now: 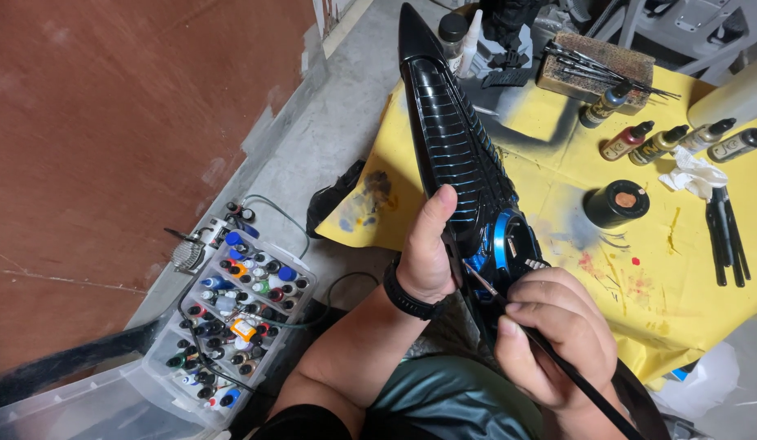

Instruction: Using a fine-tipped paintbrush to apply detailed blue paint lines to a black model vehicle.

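A long glossy black ribbed model part (452, 138) with blue lines and a blue ring near its base rises from my lap toward the top of the view. My left hand (427, 248), a black band on its wrist, grips the part's lower left edge with the thumb pressed on it. My right hand (557, 330) holds a thin black paintbrush (574, 379), its tip touching the part just below the blue ring.
A yellow-covered table (663, 269) at right carries small paint bottles (655, 143), a black jar (616, 202), a crumpled tissue (692, 173), dark brushes (724, 236) and a brush block (594, 61). A clear bin of paint bottles (236, 318) sits on the floor at left.
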